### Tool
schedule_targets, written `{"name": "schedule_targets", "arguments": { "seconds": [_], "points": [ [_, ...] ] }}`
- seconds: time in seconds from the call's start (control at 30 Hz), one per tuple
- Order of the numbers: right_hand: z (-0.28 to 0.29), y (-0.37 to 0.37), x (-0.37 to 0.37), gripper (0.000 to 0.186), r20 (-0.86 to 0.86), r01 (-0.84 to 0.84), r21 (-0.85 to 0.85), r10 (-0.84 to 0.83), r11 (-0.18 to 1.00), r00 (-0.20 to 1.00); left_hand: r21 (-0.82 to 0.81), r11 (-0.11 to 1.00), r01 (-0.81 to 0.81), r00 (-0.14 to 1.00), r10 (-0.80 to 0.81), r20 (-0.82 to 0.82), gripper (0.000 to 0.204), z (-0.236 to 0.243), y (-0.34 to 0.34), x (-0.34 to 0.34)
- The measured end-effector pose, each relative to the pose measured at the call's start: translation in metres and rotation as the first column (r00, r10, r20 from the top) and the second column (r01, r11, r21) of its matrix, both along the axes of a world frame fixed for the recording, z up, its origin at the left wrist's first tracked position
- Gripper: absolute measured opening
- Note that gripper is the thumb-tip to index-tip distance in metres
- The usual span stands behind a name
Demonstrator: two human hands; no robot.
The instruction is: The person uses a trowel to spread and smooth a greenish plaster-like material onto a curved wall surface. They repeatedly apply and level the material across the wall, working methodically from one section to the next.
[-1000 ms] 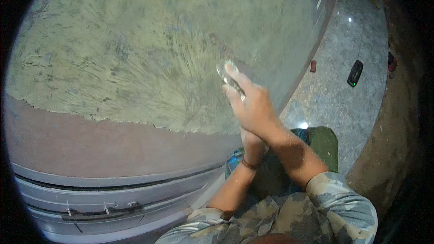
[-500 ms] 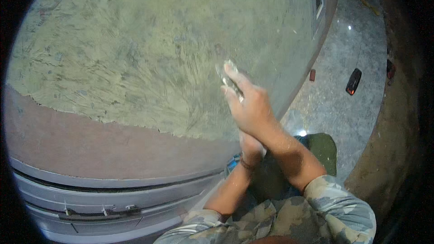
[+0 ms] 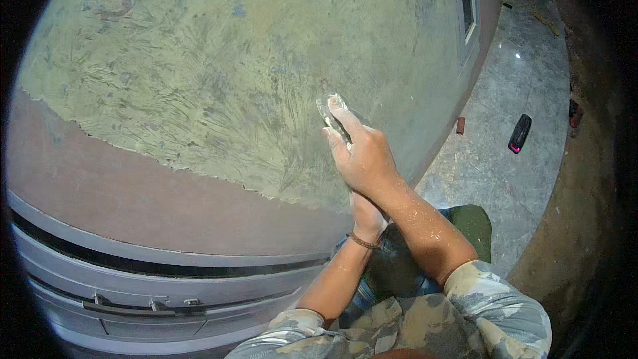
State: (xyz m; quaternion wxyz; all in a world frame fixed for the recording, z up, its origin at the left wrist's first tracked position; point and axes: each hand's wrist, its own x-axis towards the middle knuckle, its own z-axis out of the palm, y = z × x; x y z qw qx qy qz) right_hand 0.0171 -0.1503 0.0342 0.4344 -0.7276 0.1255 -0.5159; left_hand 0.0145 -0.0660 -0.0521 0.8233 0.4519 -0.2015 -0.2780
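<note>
In my right hand (image 3: pixel 367 159) is a putty knife (image 3: pixel 334 118) with a small flat blade, smeared with pale putty. My thumb and fingers are closed around it. The blade is at the wall (image 3: pixel 219 80), which carries a patchy yellow-green coat full of stroke marks; whether it touches cannot be made out. Below and behind my right wrist is my left hand (image 3: pixel 367 218), with a beaded bracelet (image 3: pixel 363 241) on its wrist. My right hand and forearm hide its fingers and anything in them. White powder covers both hands.
Under the coat's ragged edge runs a pinkish band (image 3: pixel 133 183) of wall. A grey frame with latches (image 3: pixel 159 306) lies lower left, a window frame (image 3: pixel 470 6) upper right. On the grey floor (image 3: pixel 458 179) are a black oblong device (image 3: pixel 520 134) and a reddish block (image 3: pixel 460 125).
The view has tilted a little, so the wall's lower edge slopes more. My hands keep nearly the same pose, with the putty knife still held. The device's light went from orange to pink.
</note>
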Motion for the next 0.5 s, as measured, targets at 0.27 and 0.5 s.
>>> {"name": "schedule_targets", "arguments": {
  "seconds": [0.27, 0.5],
  "points": [
    [-0.045, 0.010, -0.017, 0.054, -0.082, -0.138, 0.364, 0.179, 0.921, 0.980, 0.128, 0.984, 0.126, 0.992, -0.123, -0.026, 0.032, -0.038, 0.033, -0.003],
    [-0.208, 0.111, -0.097, 0.068, -0.170, -0.198, 0.691, 0.422, 0.695, 0.891, 0.536, 0.840, 0.085, 0.986, -0.150, 0.079, 0.038, -0.111, 0.142, -0.077]
  ]
}}
